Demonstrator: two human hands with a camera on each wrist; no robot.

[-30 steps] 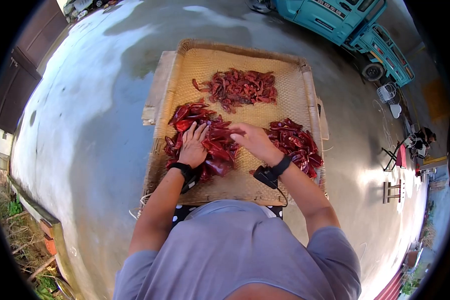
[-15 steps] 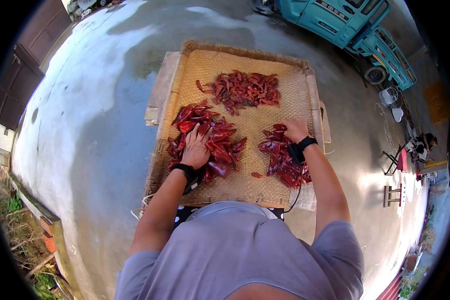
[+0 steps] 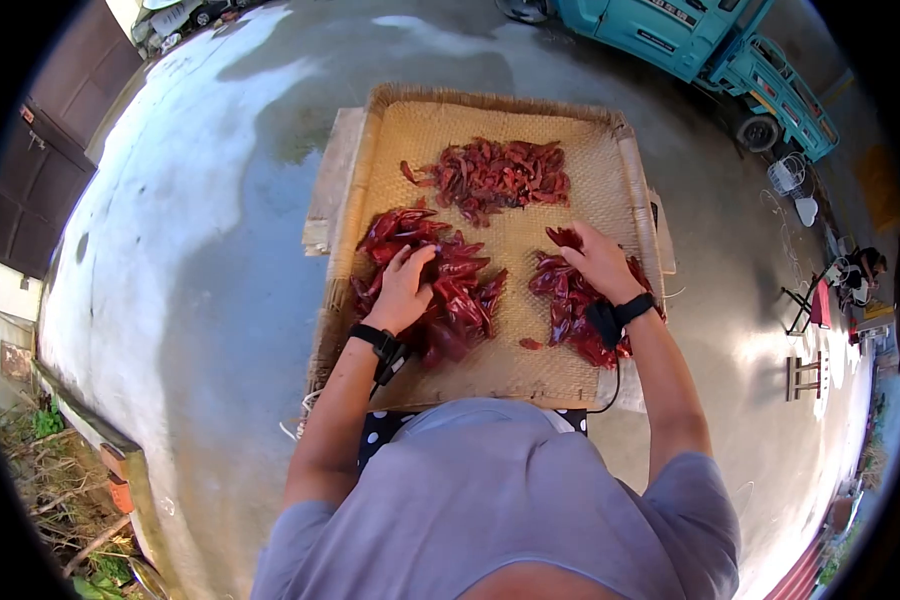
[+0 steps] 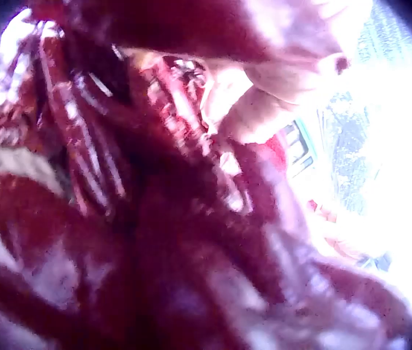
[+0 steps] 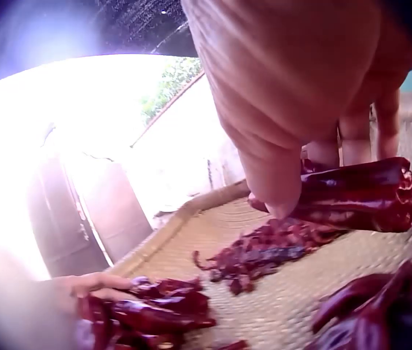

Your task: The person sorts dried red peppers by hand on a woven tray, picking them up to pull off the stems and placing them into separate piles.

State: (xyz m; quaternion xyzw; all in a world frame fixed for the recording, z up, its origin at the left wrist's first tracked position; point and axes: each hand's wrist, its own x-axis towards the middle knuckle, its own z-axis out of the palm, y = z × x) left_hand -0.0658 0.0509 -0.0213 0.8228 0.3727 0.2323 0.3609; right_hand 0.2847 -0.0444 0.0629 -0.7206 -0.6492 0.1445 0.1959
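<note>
At the left pile of red peppers (image 3: 460,300), my left hand (image 3: 402,290) has bent fingers on the upper peppers. Its fingers (image 4: 264,102) show among shiny peppers in the left wrist view; whether they grip one is unclear. My right hand (image 3: 605,265) is over the right pile (image 3: 565,300). In the right wrist view, its thumb and fingers pinch a dark red pepper (image 5: 359,195), held roughly level above the woven tray.
A third pile of smaller, shrivelled red peppers (image 3: 495,175) lies toward the far side of the woven tray (image 3: 390,115). Boards (image 3: 332,180) stick out beneath it. Beyond stand a turquoise vehicle (image 3: 660,35), a small stool (image 3: 805,376) and a dark door (image 3: 40,185).
My right hand has moved from beside the left pile to the right pile, then slightly farther from my body. My left hand stays at its pile, its fingers now more bent.
</note>
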